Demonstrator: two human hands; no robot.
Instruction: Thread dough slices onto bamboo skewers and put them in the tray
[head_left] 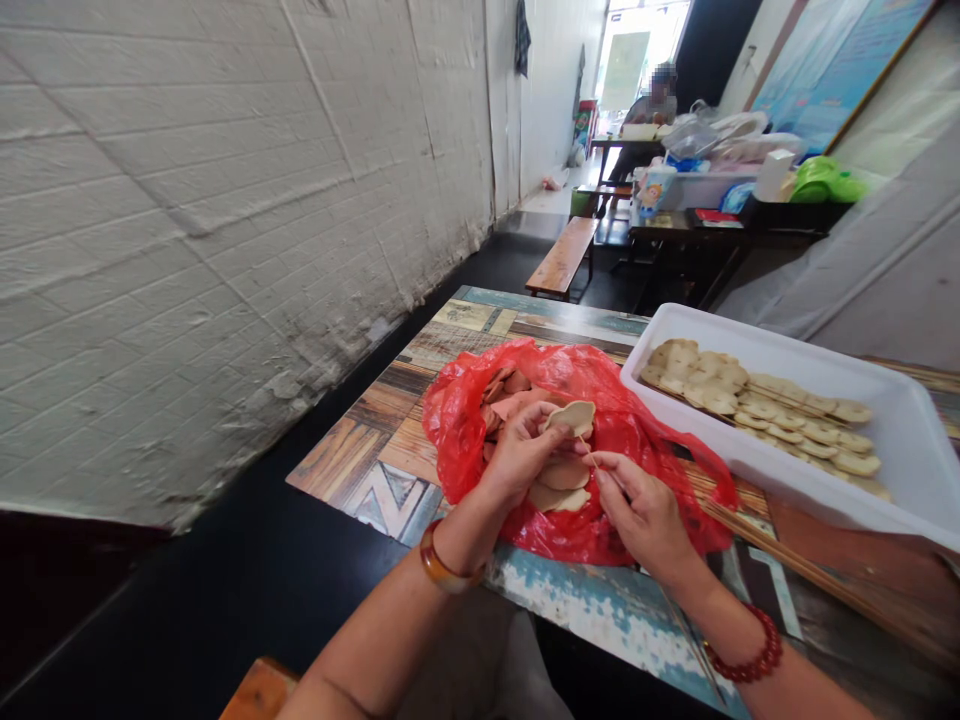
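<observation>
My left hand (523, 450) is closed on a pale, round, flat slice (574, 418), pinched between thumb and fingers. Close beside it, my right hand (639, 508) pinches a thin wooden skewer (588, 453), whose far end meets the slice; whether it has gone through, I cannot make out. Both hands are over an open red plastic bag (465, 400). More pale slices (559, 490) lie on the bag below my hands, and pinkish-brown slices (516, 382) show inside it.
A white plastic tub (911, 440) at the right holds rows of skewered slices (802, 420). Loose skewers (825, 575) lie on the patterned table (390, 440) in front of it. Beyond stand a bench (564, 255), a cluttered table (690, 228) and a seated person (651, 108). A white wall (225, 200) runs along the left.
</observation>
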